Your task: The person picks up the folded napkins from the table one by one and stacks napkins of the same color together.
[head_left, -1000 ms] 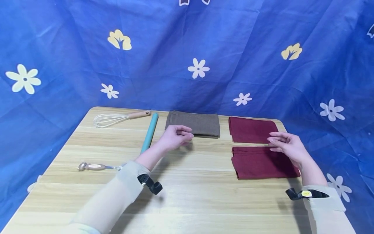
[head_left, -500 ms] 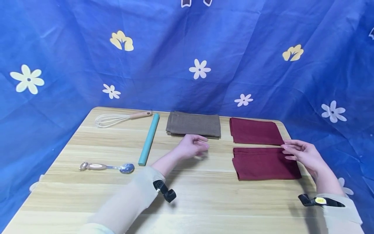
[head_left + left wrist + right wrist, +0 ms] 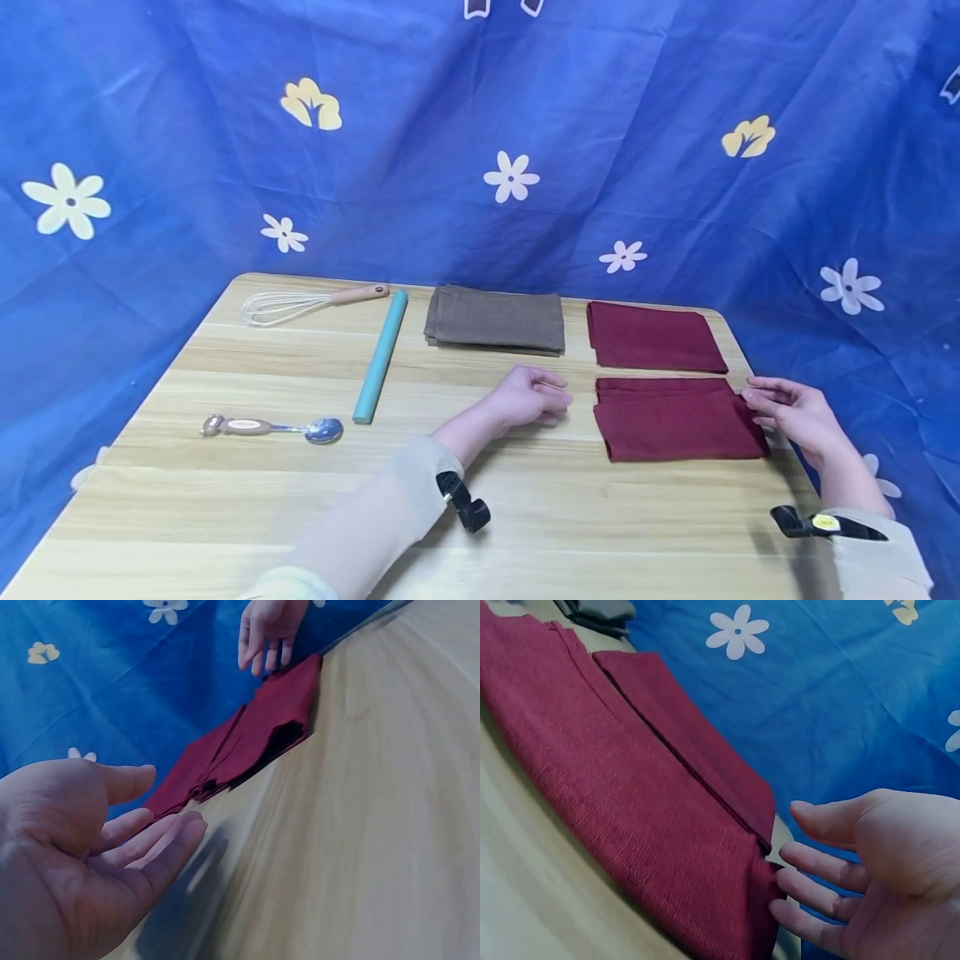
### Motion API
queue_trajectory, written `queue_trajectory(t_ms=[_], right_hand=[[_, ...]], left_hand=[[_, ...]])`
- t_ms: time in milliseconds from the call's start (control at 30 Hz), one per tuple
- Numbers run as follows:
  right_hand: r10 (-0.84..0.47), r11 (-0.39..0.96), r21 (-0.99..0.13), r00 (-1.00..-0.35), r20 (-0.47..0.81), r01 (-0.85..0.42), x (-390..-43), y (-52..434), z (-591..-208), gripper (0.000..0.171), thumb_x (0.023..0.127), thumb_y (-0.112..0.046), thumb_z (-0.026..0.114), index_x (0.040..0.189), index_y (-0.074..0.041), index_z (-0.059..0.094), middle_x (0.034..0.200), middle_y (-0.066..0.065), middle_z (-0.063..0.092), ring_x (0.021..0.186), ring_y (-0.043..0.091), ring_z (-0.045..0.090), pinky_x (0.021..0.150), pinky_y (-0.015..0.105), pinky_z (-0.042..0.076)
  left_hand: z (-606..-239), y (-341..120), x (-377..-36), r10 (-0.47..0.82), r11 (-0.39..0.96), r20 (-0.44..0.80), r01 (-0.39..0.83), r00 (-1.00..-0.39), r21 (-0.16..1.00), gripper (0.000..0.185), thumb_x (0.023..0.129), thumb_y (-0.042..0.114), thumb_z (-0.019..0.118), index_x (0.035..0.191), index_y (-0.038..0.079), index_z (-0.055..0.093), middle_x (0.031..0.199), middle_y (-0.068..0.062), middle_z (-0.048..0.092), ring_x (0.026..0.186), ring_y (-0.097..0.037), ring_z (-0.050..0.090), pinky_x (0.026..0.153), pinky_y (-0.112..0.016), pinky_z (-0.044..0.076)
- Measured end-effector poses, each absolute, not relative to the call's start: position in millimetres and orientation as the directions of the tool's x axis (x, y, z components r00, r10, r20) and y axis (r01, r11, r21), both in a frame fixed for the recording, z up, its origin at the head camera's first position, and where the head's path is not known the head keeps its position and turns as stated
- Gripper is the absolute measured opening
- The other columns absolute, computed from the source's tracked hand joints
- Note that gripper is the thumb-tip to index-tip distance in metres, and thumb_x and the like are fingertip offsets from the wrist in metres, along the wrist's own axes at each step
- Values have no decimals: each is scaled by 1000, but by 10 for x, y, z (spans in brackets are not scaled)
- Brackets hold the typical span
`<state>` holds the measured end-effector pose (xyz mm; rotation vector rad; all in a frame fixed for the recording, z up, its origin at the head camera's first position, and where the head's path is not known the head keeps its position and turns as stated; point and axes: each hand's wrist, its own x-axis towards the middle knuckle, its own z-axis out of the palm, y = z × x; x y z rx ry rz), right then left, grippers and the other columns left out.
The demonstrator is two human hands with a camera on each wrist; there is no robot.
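Hands closer now to near folded dark-red cloth [image 3: 678,418] on wooden worktop [image 3: 480,500]: left hand [image 3: 531,398] open beside its left edge, right hand [image 3: 793,410] open, fingertips [image 3: 789,879] touching right edge. Nothing gripped yet.

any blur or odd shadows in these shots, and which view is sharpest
Head view is sharpest, evenly lit, with a soft shadow under the left hand. Left wrist view is smeared: the table streaks and the near red cloth is soft. Right wrist view shows crisp cloth weave, though the right hand is slightly soft.
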<state>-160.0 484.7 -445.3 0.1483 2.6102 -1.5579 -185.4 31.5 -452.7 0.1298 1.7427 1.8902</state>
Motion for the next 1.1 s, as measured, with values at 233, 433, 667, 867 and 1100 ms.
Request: queue_trajectory(t_ms=[233,433,667,867,1100], right_hand=[[73,512,-848,-990,-118,138,-1557,4865,-4538,62,104,-22,72,144,19,47,101,-19,72,91,-1,70,76,25,62],[102,595,-793,-991,-87,131,-1535,4831,-4606,58,101,-22,76,138,17,54,107,-2,75,85,-5,65,70,19,57],[106,679,-720,-990,-97,144,-1540,4825,-4632,60,100,-22,77,140,16,53,116,31,67,82,16,64,58,24,51],[114,696,-693,-982,-150,187,-1565,4838,-4645,79,99,-25,79,149,20,38,142,42,53,123,39,58,74,6,43],[106,610,-764,-977,-185,211,-1563,4852,-4712,72,98,-14,78,145,24,38,121,26,65,89,-3,57,74,12,49]], left_hand=[[-4565,508,-1798,469,9,-317,-355,-824,935,48,94,-1,77,136,-14,57,109,-18,76,109,-38,73,88,-43,63],[-4582,657,-1771,489,-5,-329,-380,-808,925,46,93,-3,77,133,-16,58,107,-19,75,106,-37,73,87,-44,63],[-4589,797,-1762,451,-2,-327,-368,-830,930,42,93,-4,77,129,-17,59,103,-17,73,99,-32,74,85,-42,63],[-4611,902,-1801,418,-16,-349,-391,-839,920,44,90,-9,76,129,-19,56,101,-20,74,99,-32,75,86,-40,63],[-4611,1019,-1841,414,33,-390,-414,-823,910,46,92,-8,77,131,-20,55,106,-20,67,99,-36,75,86,-37,63]])
